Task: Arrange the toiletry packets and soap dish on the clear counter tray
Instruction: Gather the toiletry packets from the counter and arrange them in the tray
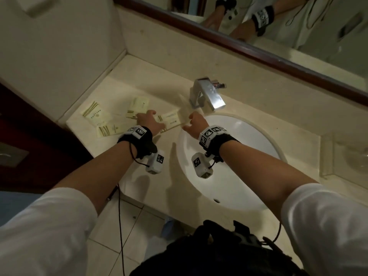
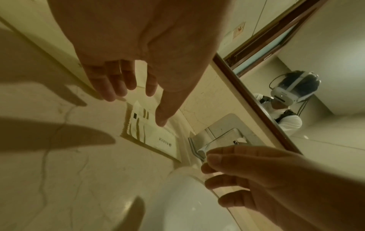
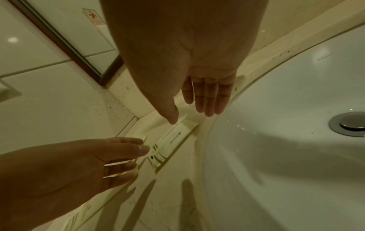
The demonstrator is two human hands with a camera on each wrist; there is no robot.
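Four cream toiletry packets (image 1: 111, 118) lie flat, scattered on the counter at the basin's nine o'clock.

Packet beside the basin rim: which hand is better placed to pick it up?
Probably the left. The left hand hovers directly over the packet, thumb almost touching it in the left wrist view. The right hand hangs at its far end, partly over the basin.
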